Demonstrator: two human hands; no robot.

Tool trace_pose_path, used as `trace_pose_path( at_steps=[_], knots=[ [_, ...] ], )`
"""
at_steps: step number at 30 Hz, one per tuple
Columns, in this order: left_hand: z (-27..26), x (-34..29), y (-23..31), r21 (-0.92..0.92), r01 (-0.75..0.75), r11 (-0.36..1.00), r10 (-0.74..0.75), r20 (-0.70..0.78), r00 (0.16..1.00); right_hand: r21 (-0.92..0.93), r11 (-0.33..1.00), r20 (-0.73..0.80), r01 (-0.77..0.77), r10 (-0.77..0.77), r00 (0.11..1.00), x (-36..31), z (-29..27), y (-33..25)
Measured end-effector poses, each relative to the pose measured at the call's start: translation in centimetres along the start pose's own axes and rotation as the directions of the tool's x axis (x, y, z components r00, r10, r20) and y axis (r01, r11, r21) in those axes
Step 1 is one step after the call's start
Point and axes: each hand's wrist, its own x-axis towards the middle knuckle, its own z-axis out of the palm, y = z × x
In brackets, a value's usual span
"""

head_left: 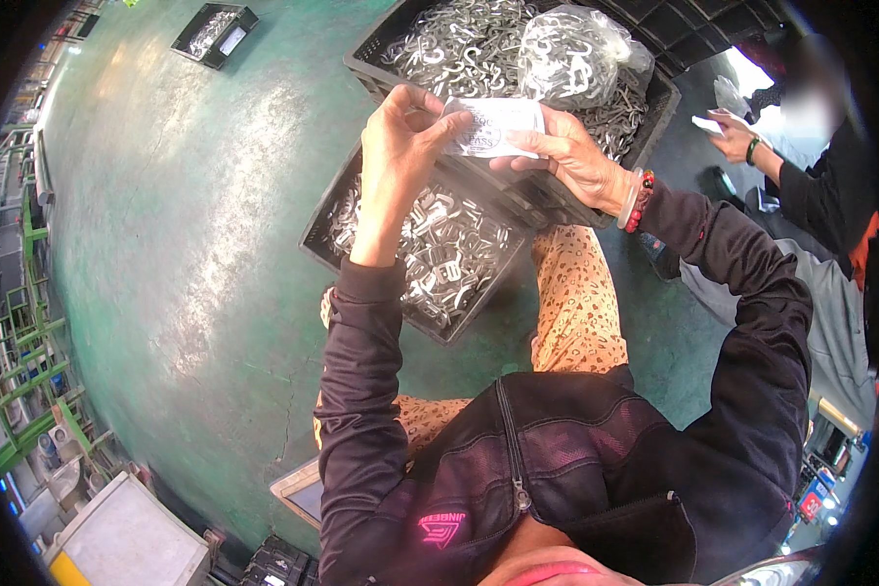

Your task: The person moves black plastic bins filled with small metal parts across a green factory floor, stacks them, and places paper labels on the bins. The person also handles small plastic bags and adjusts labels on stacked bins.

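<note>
Between my two hands is a small white paper slip (pixel 506 120) with dark print and a stamp mark. My left hand (pixel 397 134) pinches its left edge between thumb and fingers. On its right edge, the thumb and fingers of my right hand (pixel 578 159) close round it. Below the slip and beyond it stands a black crate (pixel 363 66) heaped with shiny metal hook-shaped parts (pixel 449 49). On that heap lies a clear plastic bag (pixel 568 61) of similar parts. Under my left wrist, a lower black crate (pixel 459 330) holds flatter metal pieces (pixel 442 256).
Another person's hand (pixel 732 139) holds a white paper at the right. A small black crate (pixel 203 51) of parts stands far left on the green floor (pixel 166 215). Green metal frames (pixel 31 391) line the left side, and a pale-topped box (pixel 132 537) stands lower left.
</note>
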Motion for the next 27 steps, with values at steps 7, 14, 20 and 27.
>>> trace_pose_path(
  at_steps=[7,14,20,27],
  knots=[
    [0.0,0.2,-0.2,-0.032,0.023,0.999,-0.023,0.007,1.000,0.069,0.996,-0.011,-0.049,0.050,0.999,0.2,-0.2,0.1],
    [1.2,-0.2,0.1,0.417,-0.234,0.878,0.329,-0.171,0.929,0.045,0.999,-0.023,-0.018,0.019,1.000,-0.1,0.3,-0.3],
    [2.0,-1.4,0.8,0.813,-0.326,0.482,0.587,-0.024,0.809,0.068,0.997,-0.060,0.024,-0.020,0.998,-0.1,0.7,0.0],
    [2.1,-1.5,0.8,0.812,-0.298,0.502,0.552,-0.036,0.833,0.099,0.994,-0.061,0.051,-0.045,0.997,-0.1,1.0,-0.6]
  ],
)
